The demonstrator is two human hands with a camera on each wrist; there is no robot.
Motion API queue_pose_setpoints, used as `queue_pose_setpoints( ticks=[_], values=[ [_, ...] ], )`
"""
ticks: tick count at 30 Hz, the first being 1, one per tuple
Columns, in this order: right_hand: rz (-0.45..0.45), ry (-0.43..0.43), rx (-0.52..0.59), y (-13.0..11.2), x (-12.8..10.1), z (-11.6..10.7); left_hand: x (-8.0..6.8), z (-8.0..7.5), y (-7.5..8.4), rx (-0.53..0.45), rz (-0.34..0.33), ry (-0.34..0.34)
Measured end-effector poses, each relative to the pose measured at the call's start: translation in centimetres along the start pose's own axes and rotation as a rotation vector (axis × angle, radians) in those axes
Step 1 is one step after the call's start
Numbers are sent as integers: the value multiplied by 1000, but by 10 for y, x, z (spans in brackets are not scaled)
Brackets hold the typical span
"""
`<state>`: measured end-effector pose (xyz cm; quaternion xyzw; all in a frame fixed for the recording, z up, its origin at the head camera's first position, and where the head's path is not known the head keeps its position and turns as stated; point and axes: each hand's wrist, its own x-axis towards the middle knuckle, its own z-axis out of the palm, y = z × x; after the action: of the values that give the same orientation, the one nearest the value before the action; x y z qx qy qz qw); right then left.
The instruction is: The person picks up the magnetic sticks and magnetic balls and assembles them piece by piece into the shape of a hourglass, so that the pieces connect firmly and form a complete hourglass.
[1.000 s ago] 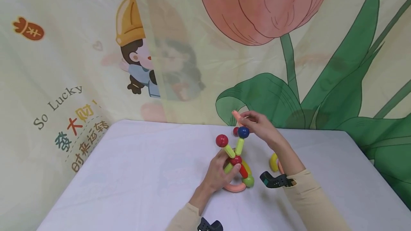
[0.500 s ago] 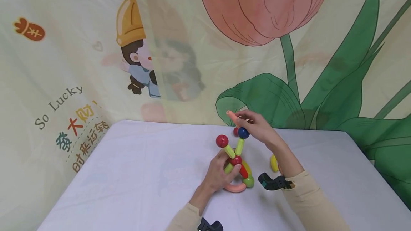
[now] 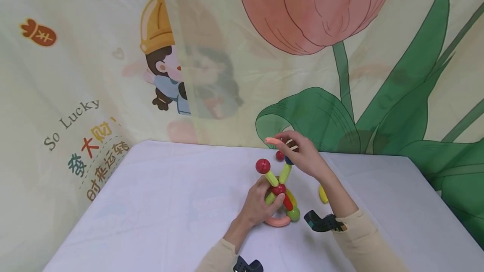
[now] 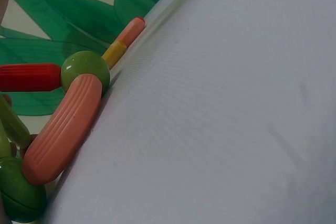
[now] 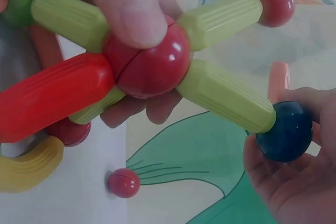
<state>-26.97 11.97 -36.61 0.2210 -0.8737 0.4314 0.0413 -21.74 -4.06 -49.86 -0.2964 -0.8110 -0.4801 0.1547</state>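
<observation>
My left hand [image 3: 261, 205] holds a standing model of balls and ribbed rods, its thumb [image 5: 142, 24] pressed on the central red ball [image 5: 152, 66]. Two light-green rods rise from that ball, tipped by a red ball [image 3: 262, 166] and a dark blue ball [image 5: 286, 129]. Lower down, a red rod [image 4: 29, 77] and a curved salmon rod [image 4: 65, 129] join a green ball [image 4: 84, 72]. My right hand [image 3: 304, 154] pinches another salmon rod [image 3: 273, 141] beside the blue ball, which it partly hides in the head view.
A loose red ball [image 5: 124, 183] lies on the white table [image 3: 181, 205] behind the model. To the right, a yellow curved piece [image 3: 323, 194] is partly covered by my right forearm. A printed cloth [image 3: 211, 53] hangs along the table's back edge.
The salmon rod in my right hand has swung from steep to nearly level, and its free end has moved left. My right hand now covers more of the blue ball; my left hand keeps its hold.
</observation>
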Motion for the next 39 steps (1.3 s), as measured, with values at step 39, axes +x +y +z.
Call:
queue_pose_setpoints(
  ticks=[39],
  values=[
    [-119, -135, 106, 12, -16, 1, -1, 1, -1, 44, 26, 16]
  ],
)
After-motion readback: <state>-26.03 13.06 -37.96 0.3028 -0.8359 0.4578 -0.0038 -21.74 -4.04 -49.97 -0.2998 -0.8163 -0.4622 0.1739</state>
